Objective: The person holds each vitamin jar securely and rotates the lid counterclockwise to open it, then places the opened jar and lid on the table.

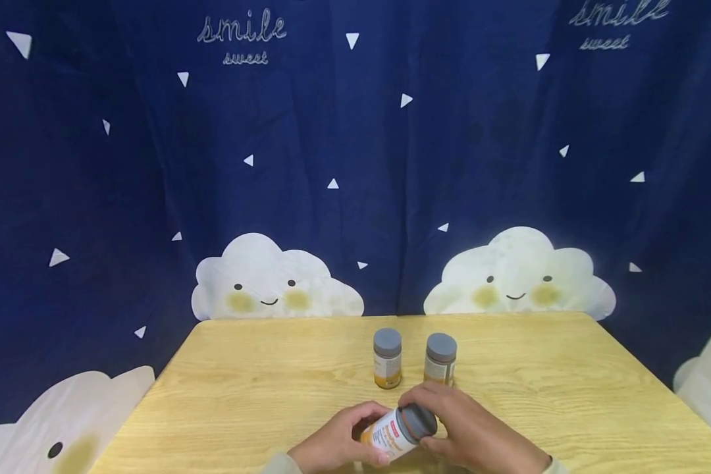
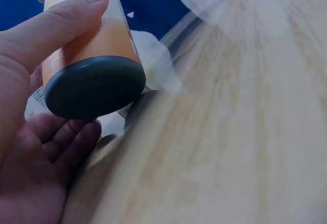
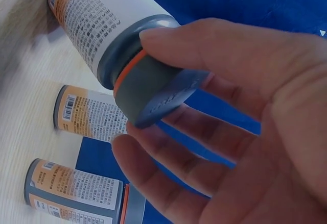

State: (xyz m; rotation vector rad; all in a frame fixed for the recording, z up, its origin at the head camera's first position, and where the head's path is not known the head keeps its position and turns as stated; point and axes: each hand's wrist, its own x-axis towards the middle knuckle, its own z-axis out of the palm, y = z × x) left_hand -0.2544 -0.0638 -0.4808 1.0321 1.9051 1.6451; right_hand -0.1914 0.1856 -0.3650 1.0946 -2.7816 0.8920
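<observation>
A supplement bottle [image 1: 390,434] with a white and orange label and a grey cap [image 1: 417,421] is tilted over the near side of the table. My left hand [image 1: 340,440] grips its body, thumb across the label, and the dark base [image 2: 96,87] faces the left wrist view. On the cap end, my right hand [image 1: 471,424] holds the cap between thumb and fingers. An orange ring [image 3: 130,71] shows between cap and bottle shoulder. Behind the hands stand two similar capped bottles, a left one [image 1: 388,359] and a right one [image 1: 440,361], the latter partly hidden by my right hand.
The light wood table [image 1: 261,375] reaches back to a dark blue curtain [image 1: 308,131] printed with white clouds and triangles. The two standing bottles are close together, just beyond my hands.
</observation>
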